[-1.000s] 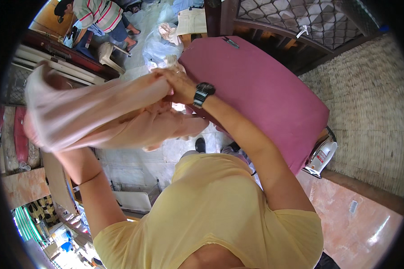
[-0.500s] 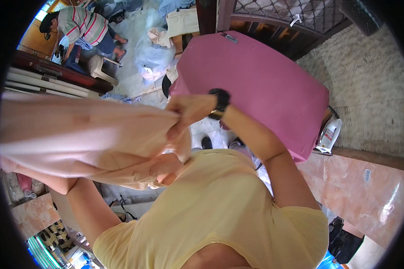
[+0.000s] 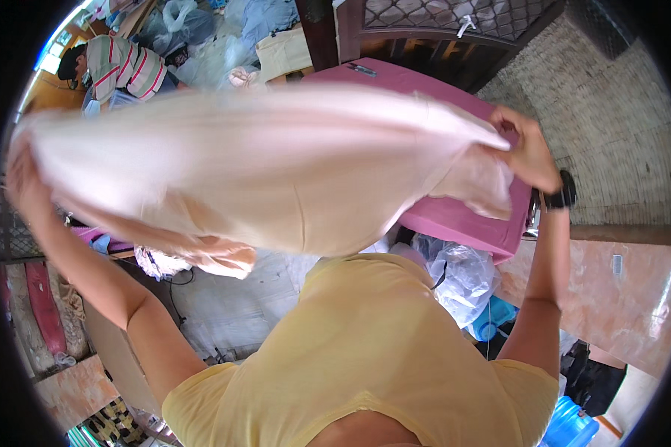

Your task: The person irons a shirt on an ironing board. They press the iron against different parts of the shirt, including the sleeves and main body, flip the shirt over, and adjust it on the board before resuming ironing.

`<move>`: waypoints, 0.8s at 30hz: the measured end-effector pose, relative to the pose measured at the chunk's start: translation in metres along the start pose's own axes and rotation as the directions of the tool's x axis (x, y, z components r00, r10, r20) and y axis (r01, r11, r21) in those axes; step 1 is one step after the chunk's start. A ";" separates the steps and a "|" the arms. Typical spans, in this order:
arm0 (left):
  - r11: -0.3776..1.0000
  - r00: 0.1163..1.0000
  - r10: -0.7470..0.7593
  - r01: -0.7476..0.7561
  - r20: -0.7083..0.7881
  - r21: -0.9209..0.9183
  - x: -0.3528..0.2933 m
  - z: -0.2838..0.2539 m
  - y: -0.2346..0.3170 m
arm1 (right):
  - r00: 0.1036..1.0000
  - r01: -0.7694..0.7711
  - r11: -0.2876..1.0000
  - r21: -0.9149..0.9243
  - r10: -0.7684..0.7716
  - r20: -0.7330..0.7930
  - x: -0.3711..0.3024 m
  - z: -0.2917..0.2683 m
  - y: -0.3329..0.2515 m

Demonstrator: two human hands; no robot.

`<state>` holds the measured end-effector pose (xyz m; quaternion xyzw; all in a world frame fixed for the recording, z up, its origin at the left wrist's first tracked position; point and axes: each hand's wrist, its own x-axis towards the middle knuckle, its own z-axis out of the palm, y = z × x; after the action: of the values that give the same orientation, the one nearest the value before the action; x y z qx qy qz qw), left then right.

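A pale pink-beige cloth (image 3: 261, 171), blurred by motion, is stretched wide in the air before me. Its folded lower edge droops at the left, and a loose flap hangs at the right. At the far left my left hand (image 3: 28, 175) is closed on one end. My right hand (image 3: 528, 153), with a black watch on its wrist, pinches the other end above the right side of a pink-covered board (image 3: 466, 216). Much of that board is hidden under the cloth. I cannot make out what kind of garment or sheet the cloth is.
Another person (image 3: 130, 67) in a striped shirt bends at the far left. Plastic bags and fabric (image 3: 265, 22) lie at the back. A dark lattice gate (image 3: 455, 26) stands behind the board. Clear plastic (image 3: 462, 272) and a blue water jug (image 3: 492, 316) are below it.
My right hand has swung far to the right with its end of the cloth, spreading it across my front. The cloth now covers much of the board. The other person has bent lower.
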<state>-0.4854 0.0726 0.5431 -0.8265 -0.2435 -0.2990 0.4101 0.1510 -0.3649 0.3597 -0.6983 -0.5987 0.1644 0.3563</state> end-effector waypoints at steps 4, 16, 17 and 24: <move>0.680 0.883 -0.442 0.445 0.158 -0.582 0.065 0.143 0.136 | 0.949 -0.209 0.912 -0.354 0.276 0.150 0.067 -0.038 0.084; 0.437 0.743 -0.658 0.510 0.124 -0.741 0.094 0.013 0.220 | 0.737 -0.087 0.524 -0.848 -0.538 -0.408 0.152 -0.231 0.187; 0.427 0.752 -0.621 0.561 0.221 -0.709 0.063 0.008 0.243 | 0.743 -0.080 0.504 -0.860 -0.545 -0.388 0.142 -0.233 0.197; -0.064 0.507 -0.402 0.815 0.762 -0.576 -0.127 0.004 0.487 | 0.911 -0.053 0.503 -0.863 -0.329 -0.248 0.034 -0.155 0.308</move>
<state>-0.2583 -0.2098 0.1942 -0.7188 -0.4479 -0.3729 -0.3789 0.4827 -0.3878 0.2599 -0.7482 -0.5746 -0.3200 0.0873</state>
